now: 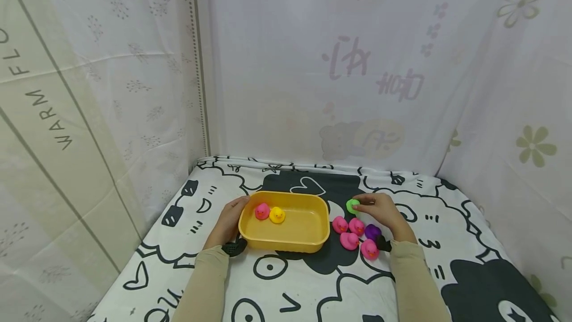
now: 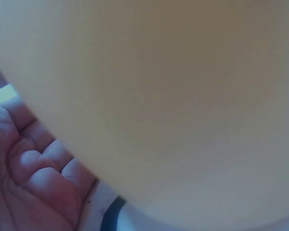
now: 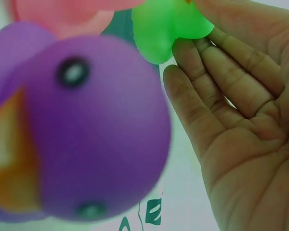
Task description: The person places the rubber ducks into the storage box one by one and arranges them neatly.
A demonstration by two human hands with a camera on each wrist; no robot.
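Observation:
A yellow plastic basin stands on the patterned cloth, with a pink rubber duck and a yellow rubber duck in its left part. My left hand holds the basin's left end; in the left wrist view the blurred basin wall hides most of the fingers. Right of the basin, my right hand pinches a green rubber duck between thumb and fingers. A purple rubber duck looms close to the right wrist camera, apart from the fingers.
Several pink rubber ducks sit clustered to the right of the basin, near my right wrist. Black-and-white printed cloth covers the surface. Pale curtains hang along the back and both sides.

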